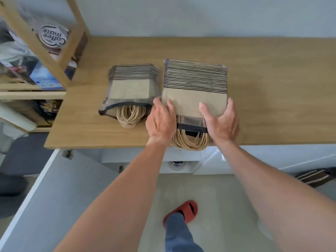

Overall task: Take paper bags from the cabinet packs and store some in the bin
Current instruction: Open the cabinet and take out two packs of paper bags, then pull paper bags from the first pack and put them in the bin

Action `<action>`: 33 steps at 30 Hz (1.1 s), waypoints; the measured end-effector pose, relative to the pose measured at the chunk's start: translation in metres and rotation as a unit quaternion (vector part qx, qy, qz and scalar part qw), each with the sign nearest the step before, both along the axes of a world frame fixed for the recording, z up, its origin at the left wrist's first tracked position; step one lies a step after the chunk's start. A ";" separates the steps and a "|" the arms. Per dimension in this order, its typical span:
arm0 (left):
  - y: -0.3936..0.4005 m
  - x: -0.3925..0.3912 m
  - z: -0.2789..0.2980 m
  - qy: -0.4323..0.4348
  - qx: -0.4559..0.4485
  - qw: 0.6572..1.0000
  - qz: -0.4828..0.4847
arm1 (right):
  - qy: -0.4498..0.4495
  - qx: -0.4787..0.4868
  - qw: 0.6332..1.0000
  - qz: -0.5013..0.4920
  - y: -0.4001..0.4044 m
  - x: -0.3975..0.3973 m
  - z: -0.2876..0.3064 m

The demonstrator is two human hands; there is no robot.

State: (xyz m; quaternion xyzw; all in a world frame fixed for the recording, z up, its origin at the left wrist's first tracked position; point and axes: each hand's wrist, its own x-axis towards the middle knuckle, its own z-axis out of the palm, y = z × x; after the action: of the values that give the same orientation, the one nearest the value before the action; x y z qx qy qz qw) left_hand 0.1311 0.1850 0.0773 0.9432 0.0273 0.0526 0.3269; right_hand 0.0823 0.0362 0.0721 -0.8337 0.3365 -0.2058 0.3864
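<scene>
Two plastic-wrapped packs of brown paper bags lie on the wooden countertop (272,88). The large pack (195,84) is on the right, its twine handles (190,142) hanging over the front edge. The small pack (131,86) lies to its left, handles also toward me. My left hand (161,120) grips the large pack's near left edge, fingers over the top. My right hand (221,120) grips its near right edge, thumb on the top bag. No bin is in view.
A wooden shelf unit (45,42) at the left holds a Coffee mate pack (53,38) and other goods. An open white cabinet door (36,197) stands at the lower left. A roll of tape (176,165) sits below the counter. My foot wears a red slipper (183,210).
</scene>
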 end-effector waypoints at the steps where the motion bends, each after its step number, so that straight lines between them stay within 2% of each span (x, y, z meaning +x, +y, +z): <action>1: -0.010 0.015 -0.004 0.015 0.008 1.000 0.005 | 0.011 -0.003 1.000 0.000 -0.010 0.015 -0.003; 5: -0.042 0.054 -0.027 0.071 0.041 0.996 0.017 | 0.053 0.010 0.998 0.022 -0.037 0.059 -0.028; 10: -0.058 0.070 -0.034 0.055 0.101 0.992 0.049 | 0.064 0.021 0.997 0.043 -0.049 0.083 -0.040; 15: -0.058 0.067 -0.024 0.078 0.081 0.992 0.054 | 0.102 0.011 0.993 0.059 -0.053 0.082 -0.032; 18: -0.052 0.066 -0.015 0.095 0.067 0.992 0.046 | 0.156 0.006 0.985 0.077 -0.056 0.081 -0.020; 22: -0.032 0.049 -0.001 0.061 0.057 0.996 0.008 | 0.194 -0.026 0.979 0.050 -0.052 0.075 -0.003; 25: -0.003 0.025 -0.003 0.000 0.029 0.999 -0.023 | 0.159 -0.101 0.981 0.034 -0.034 0.068 0.010; 28: 0.032 0.005 -0.010 -0.090 -0.002 0.995 -0.051 | 0.058 -0.151 0.982 0.098 0.002 0.061 0.015; 30: 0.055 -0.003 -0.016 -0.141 0.034 0.989 -0.029 | 0.006 -0.153 0.978 0.145 0.031 0.055 0.014; 33: 0.081 -0.005 -0.020 -0.149 0.081 0.985 0.015 | -0.030 -0.146 0.973 0.175 0.071 0.049 0.009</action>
State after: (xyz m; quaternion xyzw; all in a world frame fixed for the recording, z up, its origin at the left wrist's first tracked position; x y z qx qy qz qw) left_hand 0.1260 0.2662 0.0575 0.9476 -0.0119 0.1995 0.2493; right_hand 0.1310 0.1072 0.0812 -0.9204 0.1400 -0.2072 0.3004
